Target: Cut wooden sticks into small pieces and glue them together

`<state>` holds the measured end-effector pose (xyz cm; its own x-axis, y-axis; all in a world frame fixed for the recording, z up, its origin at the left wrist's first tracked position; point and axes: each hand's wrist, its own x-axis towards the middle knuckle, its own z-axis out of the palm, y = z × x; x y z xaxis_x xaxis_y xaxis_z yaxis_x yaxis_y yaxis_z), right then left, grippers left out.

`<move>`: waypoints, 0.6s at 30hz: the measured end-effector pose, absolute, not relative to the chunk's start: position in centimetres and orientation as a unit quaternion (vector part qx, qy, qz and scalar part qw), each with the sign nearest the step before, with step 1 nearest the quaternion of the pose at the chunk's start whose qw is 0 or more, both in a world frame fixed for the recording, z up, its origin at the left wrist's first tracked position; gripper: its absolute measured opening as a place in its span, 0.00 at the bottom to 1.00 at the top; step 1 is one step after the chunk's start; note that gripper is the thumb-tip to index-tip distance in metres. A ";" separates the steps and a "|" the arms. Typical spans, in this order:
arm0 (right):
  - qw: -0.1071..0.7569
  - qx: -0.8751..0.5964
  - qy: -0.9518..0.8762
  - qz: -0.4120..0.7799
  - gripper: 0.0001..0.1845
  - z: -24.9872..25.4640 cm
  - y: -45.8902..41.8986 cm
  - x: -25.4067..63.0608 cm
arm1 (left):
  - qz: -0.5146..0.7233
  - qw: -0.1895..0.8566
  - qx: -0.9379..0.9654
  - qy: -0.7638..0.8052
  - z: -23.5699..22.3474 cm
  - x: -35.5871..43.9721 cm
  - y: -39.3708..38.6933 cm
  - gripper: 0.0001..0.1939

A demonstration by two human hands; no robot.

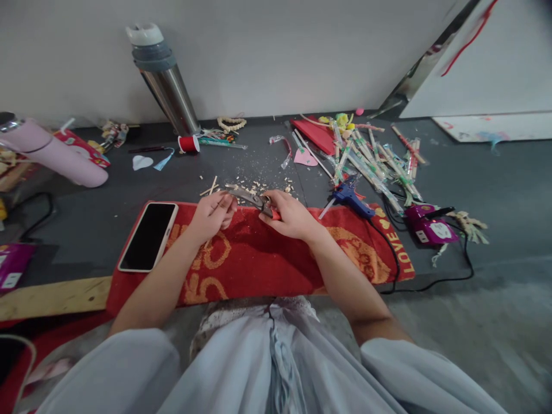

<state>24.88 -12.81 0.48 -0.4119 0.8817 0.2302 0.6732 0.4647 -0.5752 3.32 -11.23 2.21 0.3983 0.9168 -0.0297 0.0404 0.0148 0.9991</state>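
Table (pixel 500 190): chips (pixel 257 187) seemingly cut, longer sticks (pixel 210 188) left.
Right hand (pixel 291 215): wrapped around cutters (pixel 257 201).
Left hand (pixel 214 214): fingers curled, contents unclear.

Before me, a dark table (pixel 509 190) meets a pale grey wall (pixel 280 57). Past its near edge I see grey floor (pixel 504 339).

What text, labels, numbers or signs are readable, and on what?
"LOVE": right end of the red towel.
Large orange characters, towel's left part: partly covered by the left arm, not surely readable.
Marks on the right purple box and left purple box: too small.
Print on the wrapped sticks: too small.
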 end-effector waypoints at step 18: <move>0.253 -0.490 -0.815 0.179 0.25 0.4 -12.6 25.2 | 0.371 0.656 0.526 0.394 2.5 3.7 -11.0 0.21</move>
